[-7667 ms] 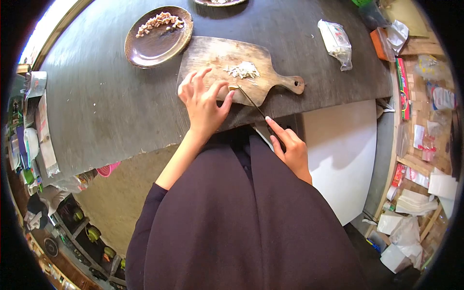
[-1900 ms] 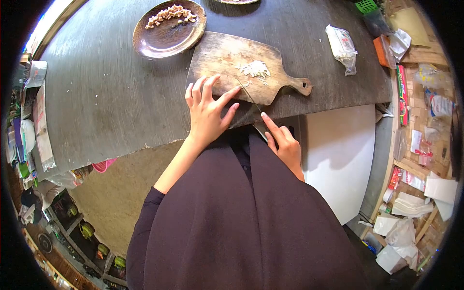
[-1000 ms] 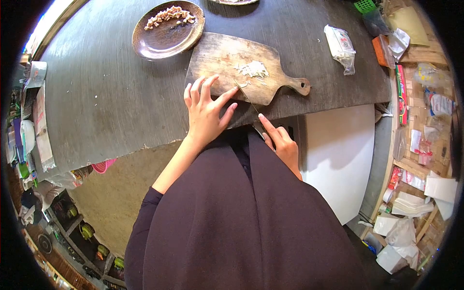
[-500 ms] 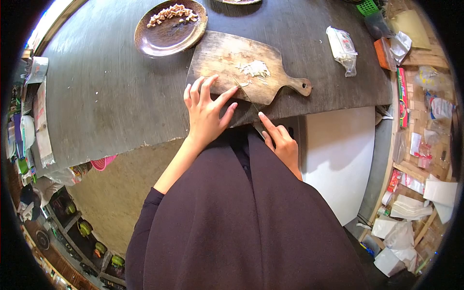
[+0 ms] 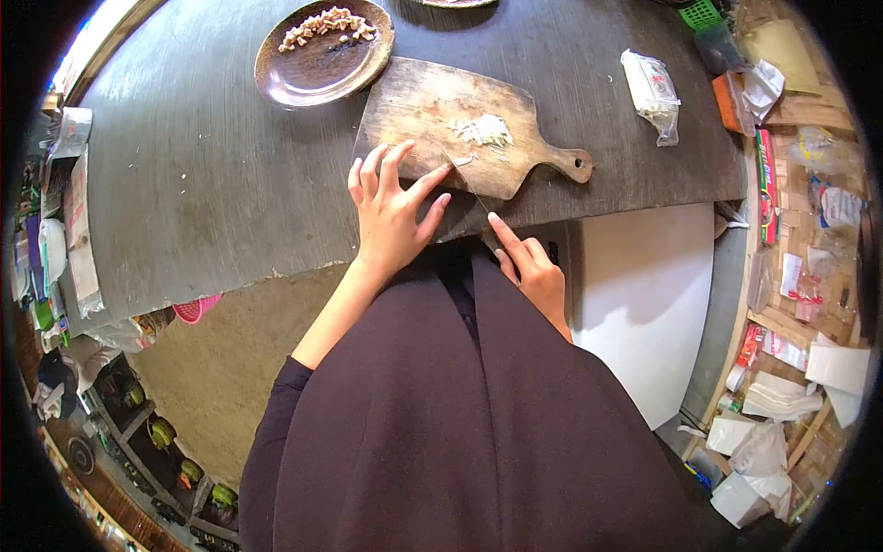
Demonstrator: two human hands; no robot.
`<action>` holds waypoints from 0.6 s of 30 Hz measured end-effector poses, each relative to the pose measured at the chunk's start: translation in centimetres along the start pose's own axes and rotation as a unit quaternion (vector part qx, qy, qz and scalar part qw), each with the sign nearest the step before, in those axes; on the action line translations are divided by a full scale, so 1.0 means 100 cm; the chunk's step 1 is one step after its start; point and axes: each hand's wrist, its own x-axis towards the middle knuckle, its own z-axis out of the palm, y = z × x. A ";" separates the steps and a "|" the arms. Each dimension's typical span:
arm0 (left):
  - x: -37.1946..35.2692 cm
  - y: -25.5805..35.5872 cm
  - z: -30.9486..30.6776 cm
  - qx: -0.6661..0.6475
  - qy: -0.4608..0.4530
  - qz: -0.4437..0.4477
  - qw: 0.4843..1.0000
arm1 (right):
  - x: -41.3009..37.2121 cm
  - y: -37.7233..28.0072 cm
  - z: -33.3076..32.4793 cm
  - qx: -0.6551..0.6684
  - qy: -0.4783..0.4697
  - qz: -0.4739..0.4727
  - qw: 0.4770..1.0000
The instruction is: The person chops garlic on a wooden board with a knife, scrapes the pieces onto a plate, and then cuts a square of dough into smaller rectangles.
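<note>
A wooden cutting board (image 5: 418,101) with a handle lies at the table's near edge. On it is a small heap of pale chopped pieces (image 5: 485,131), with a few slivers nearer me. My right hand (image 5: 533,271) holds a thin knife (image 5: 472,191), index finger along its back, the blade reaching over the board's near edge. My left hand (image 5: 394,204) has its fingers spread at the board's lower left, its index fingertip beside the blade near a sliver. Whether that fingertip presses on a piece is too small to tell.
A brown plate (image 5: 317,78) of diced pieces stands at the board's upper left. On the table's right lies a white plastic-wrapped pack (image 5: 651,87). Another plate's edge (image 5: 451,3) shows at the top. Packets and papers line the right side; a pink basket (image 5: 195,309) sits below the table edge.
Both hands and the knife have shifted very slightly to the left. The board and the chopped pieces look the same.
</note>
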 end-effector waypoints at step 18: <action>-0.004 -0.004 -0.003 -0.004 0.020 -0.004 1.000 | 0.004 -0.002 0.004 -0.022 -0.002 -0.003 1.000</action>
